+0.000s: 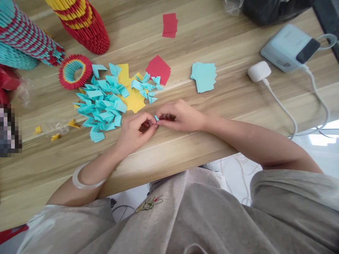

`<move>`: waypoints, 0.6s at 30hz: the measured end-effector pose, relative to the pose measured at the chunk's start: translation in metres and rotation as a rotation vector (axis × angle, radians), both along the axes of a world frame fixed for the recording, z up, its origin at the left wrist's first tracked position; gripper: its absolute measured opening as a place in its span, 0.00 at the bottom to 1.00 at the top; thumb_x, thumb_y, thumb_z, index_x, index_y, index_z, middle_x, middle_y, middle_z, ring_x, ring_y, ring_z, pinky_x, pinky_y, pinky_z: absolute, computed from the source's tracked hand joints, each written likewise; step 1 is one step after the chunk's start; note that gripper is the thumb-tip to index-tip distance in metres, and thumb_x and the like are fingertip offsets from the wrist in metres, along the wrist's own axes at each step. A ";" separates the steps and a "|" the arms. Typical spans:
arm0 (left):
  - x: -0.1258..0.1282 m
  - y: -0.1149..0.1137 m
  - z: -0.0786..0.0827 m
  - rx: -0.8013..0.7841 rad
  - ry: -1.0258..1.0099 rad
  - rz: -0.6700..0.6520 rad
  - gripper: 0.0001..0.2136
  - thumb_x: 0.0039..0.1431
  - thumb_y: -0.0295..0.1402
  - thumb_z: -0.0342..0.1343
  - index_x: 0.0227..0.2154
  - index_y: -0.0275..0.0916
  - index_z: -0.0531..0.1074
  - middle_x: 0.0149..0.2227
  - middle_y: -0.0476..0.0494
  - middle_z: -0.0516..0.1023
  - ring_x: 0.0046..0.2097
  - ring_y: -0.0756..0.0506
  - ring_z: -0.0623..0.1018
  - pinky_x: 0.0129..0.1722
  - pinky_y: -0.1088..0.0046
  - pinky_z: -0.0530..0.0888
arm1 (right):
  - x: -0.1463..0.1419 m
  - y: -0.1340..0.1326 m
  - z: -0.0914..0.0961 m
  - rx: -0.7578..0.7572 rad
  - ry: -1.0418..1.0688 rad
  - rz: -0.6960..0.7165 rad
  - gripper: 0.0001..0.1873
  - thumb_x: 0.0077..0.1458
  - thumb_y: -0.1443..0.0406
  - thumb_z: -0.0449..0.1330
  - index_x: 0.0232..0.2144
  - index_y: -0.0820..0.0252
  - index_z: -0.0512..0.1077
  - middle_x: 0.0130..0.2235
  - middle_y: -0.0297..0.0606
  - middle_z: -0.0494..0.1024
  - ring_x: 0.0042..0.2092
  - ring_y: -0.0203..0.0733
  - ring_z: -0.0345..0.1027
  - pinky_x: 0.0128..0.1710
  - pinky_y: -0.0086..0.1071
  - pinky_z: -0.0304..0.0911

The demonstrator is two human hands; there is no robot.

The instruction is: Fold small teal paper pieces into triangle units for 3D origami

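Between the pinched fingertips of my left hand [138,128] and my right hand [178,115] is a small blue folded paper piece [156,118]. Most of it is hidden by the fingers. Just beyond my left hand lies a heap of blue folded paper pieces [102,100]. A few more blue folded pieces [148,85] rest on yellow paper sheets [135,100] farther from me. A stack of red paper [159,70] lies behind them, and a stack of blue paper squares [203,77] is beyond my right hand.
A red and blue paper ring [63,79] and tall folded-paper columns [90,31] stand at the back left. Small red sheets [170,25] lie at the back. To the right are a power bank [287,46], a white earphone case [259,71] and cables [283,106].
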State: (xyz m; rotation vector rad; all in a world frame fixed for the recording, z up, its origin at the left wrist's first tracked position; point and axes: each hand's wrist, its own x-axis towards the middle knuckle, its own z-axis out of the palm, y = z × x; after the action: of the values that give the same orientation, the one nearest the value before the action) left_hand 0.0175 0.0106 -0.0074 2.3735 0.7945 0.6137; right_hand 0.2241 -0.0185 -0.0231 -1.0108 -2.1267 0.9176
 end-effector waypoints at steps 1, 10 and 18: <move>0.000 0.000 0.000 -0.003 0.001 0.001 0.02 0.56 0.28 0.58 0.30 0.38 0.71 0.27 0.53 0.75 0.27 0.54 0.72 0.26 0.81 0.68 | 0.000 0.000 0.000 -0.002 -0.004 0.002 0.07 0.60 0.66 0.55 0.35 0.66 0.70 0.30 0.33 0.71 0.31 0.27 0.59 0.35 0.23 0.53; 0.000 0.000 0.000 -0.041 0.012 0.014 0.02 0.57 0.29 0.58 0.30 0.39 0.71 0.28 0.51 0.76 0.27 0.54 0.72 0.26 0.80 0.68 | 0.000 0.000 0.000 0.003 0.002 -0.004 0.07 0.60 0.66 0.55 0.35 0.66 0.70 0.30 0.32 0.70 0.31 0.27 0.59 0.34 0.23 0.52; 0.000 0.000 0.000 -0.028 0.008 0.010 0.02 0.57 0.29 0.59 0.30 0.38 0.71 0.28 0.52 0.76 0.27 0.54 0.73 0.26 0.80 0.67 | 0.001 -0.001 0.002 -0.013 0.014 0.002 0.07 0.60 0.67 0.55 0.34 0.67 0.70 0.31 0.33 0.72 0.30 0.25 0.58 0.33 0.22 0.53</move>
State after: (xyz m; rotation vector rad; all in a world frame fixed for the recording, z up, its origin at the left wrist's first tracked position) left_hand 0.0173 0.0101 -0.0072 2.3491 0.8142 0.5939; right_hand 0.2246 -0.0193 -0.0211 -1.0061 -2.1128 0.9385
